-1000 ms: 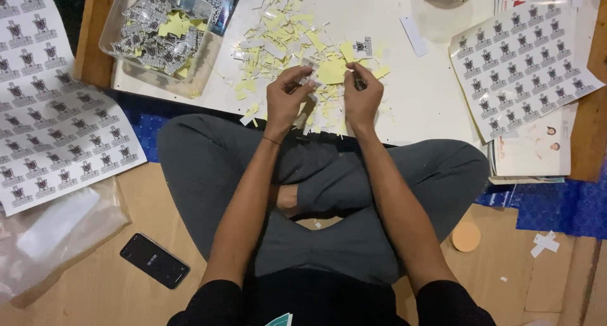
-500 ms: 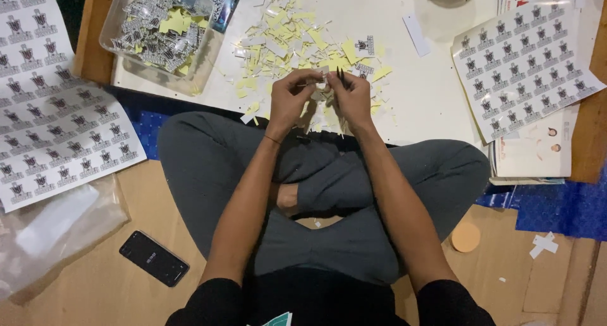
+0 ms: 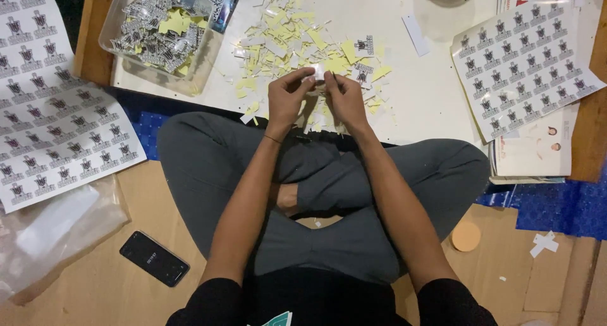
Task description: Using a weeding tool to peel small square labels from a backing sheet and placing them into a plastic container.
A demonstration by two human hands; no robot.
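Far left, a printed sticker sheet (image 3: 60, 105) lay on the floor, a clear tub (image 3: 158, 32) of cut pieces at upper left. Centre frame, left hand (image 3: 288, 98) and right hand (image 3: 344, 98) had drawn together since a second before, fingertips pinched shut on one small white sticker (image 3: 318, 73) above the yellow scraps (image 3: 297, 38); peeling looked under way. Another sheet (image 3: 525, 57) lay upper right.
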